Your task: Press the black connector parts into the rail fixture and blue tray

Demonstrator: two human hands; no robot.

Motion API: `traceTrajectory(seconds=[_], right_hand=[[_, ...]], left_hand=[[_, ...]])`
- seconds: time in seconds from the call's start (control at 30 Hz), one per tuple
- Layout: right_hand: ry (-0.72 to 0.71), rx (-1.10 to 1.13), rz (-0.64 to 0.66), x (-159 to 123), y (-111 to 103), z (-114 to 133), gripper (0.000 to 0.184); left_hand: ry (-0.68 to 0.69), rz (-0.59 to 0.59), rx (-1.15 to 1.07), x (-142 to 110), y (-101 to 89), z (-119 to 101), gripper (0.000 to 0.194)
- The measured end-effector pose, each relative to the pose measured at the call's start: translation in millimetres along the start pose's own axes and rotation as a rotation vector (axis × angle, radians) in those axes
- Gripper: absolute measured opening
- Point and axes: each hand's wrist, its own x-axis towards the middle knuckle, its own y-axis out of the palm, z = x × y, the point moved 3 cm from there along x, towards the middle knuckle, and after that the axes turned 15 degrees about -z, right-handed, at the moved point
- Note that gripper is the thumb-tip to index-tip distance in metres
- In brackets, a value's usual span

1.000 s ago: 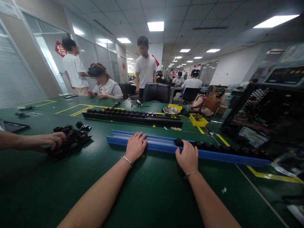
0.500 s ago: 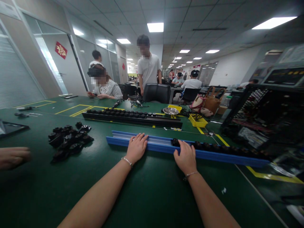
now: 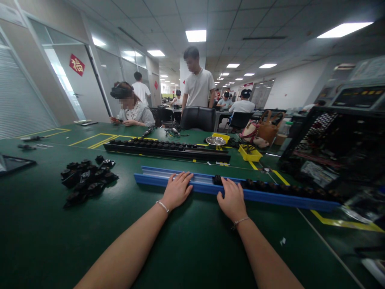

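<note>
A long blue channel [image 3: 153, 182] with a pale inner strip lies across the green table before me. My left hand [image 3: 178, 189] rests on its left half, fingers stretched over the front wall and holding nothing I can see. Farther right, my right hand [image 3: 232, 197] lies over the same channel with thumb and fingers apart. Its index fingertip is at a small black part [image 3: 217, 179] inside the channel; whether they touch is hard to tell. Several more black parts [image 3: 270, 186] sit in a row inside the channel to the right of that hand.
A heap of black parts [image 3: 87, 176] lies at left. Behind the channel stands a black rail [image 3: 168, 152] filled with similar parts. Beyond are a metal dish [image 3: 215, 141] and a yellow tray [image 3: 250, 153]. An open computer case [image 3: 315, 148] borders the right. People sit and stand farther back.
My left hand has slid right along the channel. My right hand and the black part beside it have shifted slightly left. Another person's hand at the left edge has gone from view.
</note>
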Motion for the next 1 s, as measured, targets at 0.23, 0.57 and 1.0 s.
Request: traceTrajectory(seconds=[0.23, 0.57, 1.0], right_hand=[[-0.005, 0.02, 0.012, -1, 3, 4, 0.054], [-0.014, 0.074, 0.05, -2, 3, 10, 0.054], [-0.065, 0.041, 0.071, -4, 6, 15, 0.056]], left_hand=[[0.02, 0.023, -0.03, 0, -1.7, -4, 0.05], [0.085, 0.045, -0.002, -1, -0.2, -24, 0.054], [0.069, 0.077, 0.076, 0, 1.4, -31, 0.063]])
